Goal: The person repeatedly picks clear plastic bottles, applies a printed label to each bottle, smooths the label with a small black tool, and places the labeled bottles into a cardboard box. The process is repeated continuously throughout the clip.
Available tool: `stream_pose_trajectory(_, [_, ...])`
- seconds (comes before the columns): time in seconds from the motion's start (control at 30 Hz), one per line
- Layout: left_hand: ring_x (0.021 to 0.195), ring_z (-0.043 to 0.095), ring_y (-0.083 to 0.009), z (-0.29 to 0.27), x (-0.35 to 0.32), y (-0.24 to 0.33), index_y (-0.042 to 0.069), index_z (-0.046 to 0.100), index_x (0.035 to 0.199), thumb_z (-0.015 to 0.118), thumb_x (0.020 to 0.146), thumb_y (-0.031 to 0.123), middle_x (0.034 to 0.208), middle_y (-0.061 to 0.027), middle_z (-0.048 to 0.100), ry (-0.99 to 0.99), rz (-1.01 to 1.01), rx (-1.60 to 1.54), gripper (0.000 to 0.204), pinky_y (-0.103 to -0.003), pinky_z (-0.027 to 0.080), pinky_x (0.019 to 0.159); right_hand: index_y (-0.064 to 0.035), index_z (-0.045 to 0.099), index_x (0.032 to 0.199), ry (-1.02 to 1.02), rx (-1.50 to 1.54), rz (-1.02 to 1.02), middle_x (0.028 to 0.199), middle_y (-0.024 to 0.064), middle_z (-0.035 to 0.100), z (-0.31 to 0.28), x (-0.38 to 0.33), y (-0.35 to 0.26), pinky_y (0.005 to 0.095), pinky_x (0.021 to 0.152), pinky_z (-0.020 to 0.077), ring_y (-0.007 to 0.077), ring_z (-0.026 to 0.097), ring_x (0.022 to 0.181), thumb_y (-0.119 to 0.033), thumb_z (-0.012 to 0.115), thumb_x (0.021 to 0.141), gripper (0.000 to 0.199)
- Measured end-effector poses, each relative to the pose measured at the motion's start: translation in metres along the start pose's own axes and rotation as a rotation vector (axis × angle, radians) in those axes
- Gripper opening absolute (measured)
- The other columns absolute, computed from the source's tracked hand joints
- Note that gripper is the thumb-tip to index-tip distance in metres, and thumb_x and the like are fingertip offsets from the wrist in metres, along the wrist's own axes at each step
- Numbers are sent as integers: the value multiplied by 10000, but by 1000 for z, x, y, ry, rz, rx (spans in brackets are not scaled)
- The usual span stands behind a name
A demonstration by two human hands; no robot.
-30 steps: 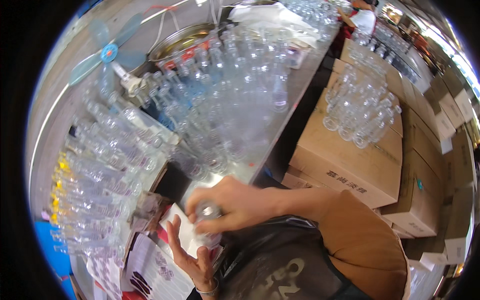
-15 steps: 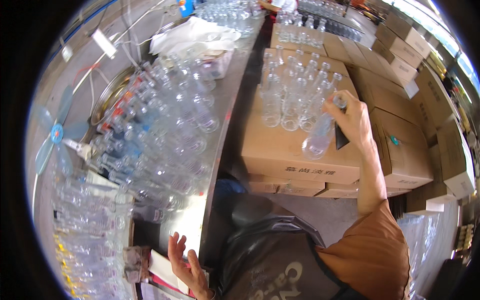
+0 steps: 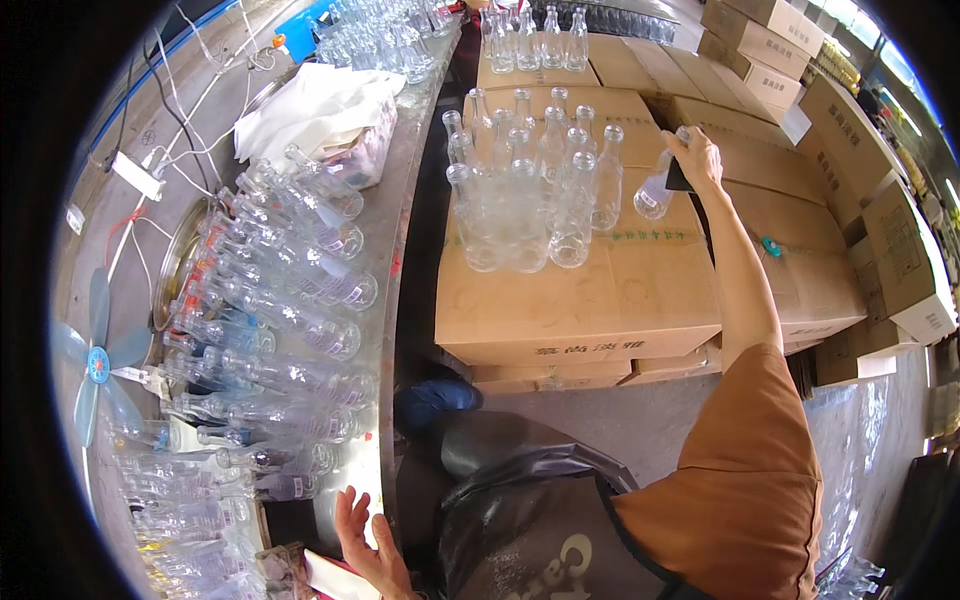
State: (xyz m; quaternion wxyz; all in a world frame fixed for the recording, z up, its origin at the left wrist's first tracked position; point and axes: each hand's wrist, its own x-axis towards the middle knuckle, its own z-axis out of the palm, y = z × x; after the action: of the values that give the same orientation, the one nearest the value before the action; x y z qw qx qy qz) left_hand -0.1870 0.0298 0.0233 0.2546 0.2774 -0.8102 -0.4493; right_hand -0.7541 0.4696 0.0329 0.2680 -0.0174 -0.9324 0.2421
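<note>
A clear glass bottle (image 3: 656, 190) is held by the right hand (image 3: 692, 158), which is stretched out to the far right over a large cardboard box (image 3: 590, 290). The grip is closed around the upper part of the bottle, near its neck, and the bottle is tilted, its base pointing down and to the left, just above the box top. Just to the left of it, a cluster of upright empty bottles (image 3: 530, 185) is stood on the same box; the held bottle is near the rightmost of them, but whether it is touching cannot be told. A second, smaller group of upright bottles (image 3: 535, 38) is seen on a farther box, and more stacked cartons (image 3: 850, 170) are ranged to the right.

The left hand (image 3: 365, 545) is kept low at the near edge, fingers spread and nothing clasped, its palm resting on or just above a flat pale sheet (image 3: 335, 578) at the near end of the metal counter (image 3: 385, 300). On that counter, to the left, many clear bottles are laid on their sides (image 3: 280, 320) in rows. A crumpled white cloth (image 3: 315, 100) is draped over a container at the far end, and a small blue fan (image 3: 95, 365) is mounted at the left.
</note>
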Motion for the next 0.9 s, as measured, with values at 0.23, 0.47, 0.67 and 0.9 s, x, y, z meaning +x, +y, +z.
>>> stream_pose_trajectory(0.23, [1178,619,-273,7,3,-7,-15,464,1443,639,977,172,1394,-178,573,-21,-45,-24,531,-376,466,1019,-61,668,1168,-164,76,134,1045,180,734,12,19,5,458,865,527,352,692,1014,-616,737,747,700])
stream_pose_trajectory(0.47, [1176,622,-270,4,5,-11,-13,478,1434,633,969,141,1379,-177,585,-1,-67,-15,514,-372,470,1014,-50,550,1370,265,137,-61,1281,167,665,-15,-8,-31,401,962,520,323,674,1107,-537,742,811,765])
stream_pose_trajectory(0.67, [1163,634,-268,1,5,-10,-12,489,1423,628,954,108,1377,-168,590,-33,-43,1,504,-367,484,994,-49,623,1260,-65,258,-265,1198,201,683,14,-23,-103,407,866,524,321,681,1052,-391,734,873,527])
stream_pose_trajectory(0.9, [1138,639,-262,-10,-13,-8,1,532,1381,641,906,29,1320,-146,609,48,-125,-72,488,-361,493,948,-112,599,1151,-46,49,-166,829,199,712,0,-75,-97,486,734,539,403,701,813,-459,670,911,428])
